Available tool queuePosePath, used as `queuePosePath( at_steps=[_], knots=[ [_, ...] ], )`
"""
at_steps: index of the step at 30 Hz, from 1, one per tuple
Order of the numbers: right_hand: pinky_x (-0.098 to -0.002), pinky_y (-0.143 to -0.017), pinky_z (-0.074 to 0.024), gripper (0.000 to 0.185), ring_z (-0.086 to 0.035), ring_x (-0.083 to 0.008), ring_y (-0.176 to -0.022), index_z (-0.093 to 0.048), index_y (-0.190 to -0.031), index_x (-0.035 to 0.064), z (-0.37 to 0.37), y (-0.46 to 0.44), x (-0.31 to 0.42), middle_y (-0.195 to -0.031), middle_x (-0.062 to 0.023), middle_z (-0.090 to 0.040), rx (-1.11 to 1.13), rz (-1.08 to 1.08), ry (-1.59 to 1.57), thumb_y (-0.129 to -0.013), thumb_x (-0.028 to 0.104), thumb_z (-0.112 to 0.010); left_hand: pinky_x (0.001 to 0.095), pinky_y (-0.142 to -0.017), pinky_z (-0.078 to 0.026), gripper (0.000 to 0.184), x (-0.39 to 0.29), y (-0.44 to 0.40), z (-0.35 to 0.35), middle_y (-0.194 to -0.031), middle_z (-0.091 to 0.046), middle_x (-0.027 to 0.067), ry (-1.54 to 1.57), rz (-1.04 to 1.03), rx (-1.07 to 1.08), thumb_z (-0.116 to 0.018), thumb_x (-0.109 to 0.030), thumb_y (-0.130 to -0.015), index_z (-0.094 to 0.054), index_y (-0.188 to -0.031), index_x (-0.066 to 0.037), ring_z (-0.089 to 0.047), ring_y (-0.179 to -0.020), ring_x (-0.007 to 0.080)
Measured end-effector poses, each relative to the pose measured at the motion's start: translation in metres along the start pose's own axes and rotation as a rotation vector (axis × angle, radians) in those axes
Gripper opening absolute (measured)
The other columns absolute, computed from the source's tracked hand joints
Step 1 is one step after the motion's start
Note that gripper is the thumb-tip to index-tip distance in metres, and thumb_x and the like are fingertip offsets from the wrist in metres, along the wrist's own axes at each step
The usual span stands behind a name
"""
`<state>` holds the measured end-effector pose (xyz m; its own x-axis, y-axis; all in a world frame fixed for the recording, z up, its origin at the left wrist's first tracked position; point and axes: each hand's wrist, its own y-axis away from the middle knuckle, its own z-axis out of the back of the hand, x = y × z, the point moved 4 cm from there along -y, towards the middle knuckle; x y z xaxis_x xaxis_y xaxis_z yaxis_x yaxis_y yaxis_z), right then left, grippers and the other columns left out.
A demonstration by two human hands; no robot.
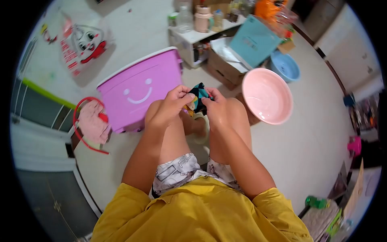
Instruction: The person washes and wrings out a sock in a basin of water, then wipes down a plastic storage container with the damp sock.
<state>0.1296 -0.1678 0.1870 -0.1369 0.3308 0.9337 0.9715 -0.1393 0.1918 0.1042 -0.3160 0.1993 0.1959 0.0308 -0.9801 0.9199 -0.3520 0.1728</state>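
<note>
A small patterned cloth [199,96] in black, teal and yellow is held above my knees. My left hand [177,100] pinches its left side between thumb and fingers. On the opposite side, my right hand [215,105] grips it the same way. The cloth looks bunched, and my fingers cover part of it, so its exact kind cannot be made out. Just beyond my left hand stands a purple storage box [141,94] with a white smiling face and a pale lid.
A pink basin [268,96] stands right of my knees, with a blue basin [285,66] behind it. A teal box [254,41] leans by a white low shelf [193,36] bearing bottles. Left lie a red hose [75,117], pink cloth [93,121] and plastic bag [85,44].
</note>
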Motion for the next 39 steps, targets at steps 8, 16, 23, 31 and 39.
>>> queuePosePath(
  at_steps=[8,16,23,31,39],
  knots=[
    [-0.0263,-0.077,-0.0485,0.024,-0.058,-0.0110,-0.084,-0.064,-0.106,-0.0023,-0.056,-0.030,-0.041,-0.094,-0.0050,-0.065,0.255,-0.010,0.041,-0.083,0.002,-0.067,0.0238,-0.067,-0.050,0.021,0.023,0.022,0.065,-0.090,-0.066,0.0035,-0.038,-0.055,-0.263,-0.067,-0.010,-0.092,-0.060,-0.109,0.000,-0.060,-0.078,0.0065],
    [-0.0294,-0.071,-0.0496,0.020,-0.061,-0.0143,-0.079,-0.067,-0.103,-0.0047,-0.082,-0.030,-0.093,-0.089,-0.0071,-0.066,0.371,-0.331,0.117,-0.085,0.003,-0.065,0.0292,-0.081,-0.051,0.028,0.060,0.060,0.103,-0.103,-0.068,0.0098,-0.228,0.035,-0.457,-0.066,-0.013,-0.093,-0.061,-0.116,0.002,-0.065,-0.091,0.0146],
    [-0.0308,-0.078,-0.0486,0.016,-0.063,-0.0178,-0.088,-0.064,-0.105,-0.0026,-0.091,-0.031,-0.144,-0.097,-0.0076,-0.066,0.107,-0.370,0.023,-0.090,0.003,-0.061,0.0303,-0.091,-0.049,0.032,0.104,0.093,0.132,-0.114,-0.067,0.0119,-0.210,0.005,-0.511,-0.065,-0.012,-0.093,-0.060,-0.122,0.002,-0.062,-0.106,0.0174],
    [-0.0327,-0.074,-0.0499,0.015,-0.062,-0.0181,-0.081,-0.062,-0.100,0.0011,-0.061,-0.109,-0.133,-0.093,-0.0056,-0.064,-0.307,-0.155,-0.231,-0.091,0.012,-0.064,0.0296,-0.083,-0.050,0.031,0.121,0.021,0.109,-0.104,-0.070,0.0095,-0.222,0.097,-0.448,-0.065,-0.011,-0.090,-0.064,-0.118,0.001,-0.063,-0.094,0.0157],
    [-0.0405,-0.069,-0.0544,0.031,-0.065,-0.0260,-0.075,-0.062,-0.099,-0.0016,-0.084,-0.266,-0.118,-0.091,-0.0108,-0.066,-0.457,-0.440,-0.500,-0.094,0.029,-0.062,0.0278,-0.081,-0.051,0.032,0.098,-0.117,0.108,-0.101,-0.068,0.0068,-0.184,0.094,-0.494,-0.062,-0.009,-0.090,-0.064,-0.120,0.000,-0.061,-0.089,0.0132]
  ],
)
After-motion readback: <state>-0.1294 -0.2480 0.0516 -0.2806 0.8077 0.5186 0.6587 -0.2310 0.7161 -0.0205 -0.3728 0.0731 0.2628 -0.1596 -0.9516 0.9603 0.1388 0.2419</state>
